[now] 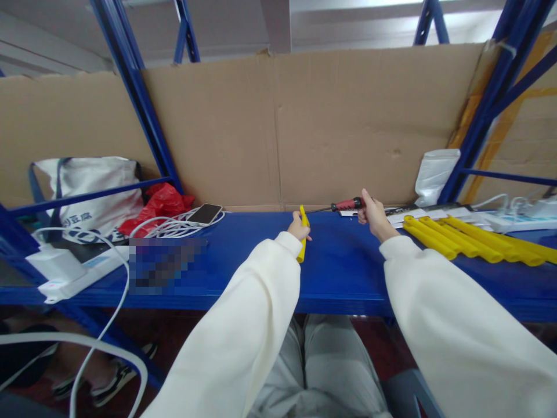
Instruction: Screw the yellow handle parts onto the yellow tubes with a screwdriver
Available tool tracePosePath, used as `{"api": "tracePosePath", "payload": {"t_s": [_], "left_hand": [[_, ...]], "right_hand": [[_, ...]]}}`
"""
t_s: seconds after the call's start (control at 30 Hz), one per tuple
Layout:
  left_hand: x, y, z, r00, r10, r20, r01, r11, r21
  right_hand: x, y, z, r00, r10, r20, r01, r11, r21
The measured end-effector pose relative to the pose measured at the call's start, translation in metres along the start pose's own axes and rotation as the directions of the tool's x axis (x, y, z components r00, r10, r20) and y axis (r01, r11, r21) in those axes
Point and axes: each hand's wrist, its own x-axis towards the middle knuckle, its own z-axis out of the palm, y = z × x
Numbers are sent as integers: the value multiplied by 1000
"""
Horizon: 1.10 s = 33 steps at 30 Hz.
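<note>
From my remote seat, I am gripping a yellow tubular part [303,247] in my left hand [297,227], the fingers closing around it while it is standing roughly upright above the blue desk [343,261]. At three o'clock from it, my right hand [372,216] is clasping the red-and-black handle of a screwdriver [346,205], whose thin shaft is pointing toward nine o'clock, at the upper end of the part; I cannot tell whether the tip is touching it. Farther out at three o'clock, a row of yellow tubes [474,241] is lying on the desk, and a white plastic bag [436,174] is leaning at two o'clock. At nine o'clock, a smartphone [206,214] is resting on a coiled white cable [176,227], with a red plastic bag [159,204] lying behind the coil and a white tote bag [100,183] slumping beyond. A power strip [93,271] is lying toward eight o'clock, and a cardboard panel [278,128] is standing at twelve o'clock.
</note>
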Motion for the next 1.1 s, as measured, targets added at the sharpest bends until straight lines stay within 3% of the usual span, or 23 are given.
{"api": "tracePosePath", "payload": {"t_s": [0.4,0.8,1.1], "left_hand": [[2,-1,0,1000,-11,-10,11,1000,-16],[-4,4,0,1000,-24,-8,24,999,-21],[-2,1,0,1000,-9,-6,9,1000,-26]], "right_hand": [[2,3,-3,1000,-9,-5,9,1000,-22],[-5,-3,2,991,49,-121,-57,996,-71],[5,1,-1,997,65,-42,-63,997,54]]}}
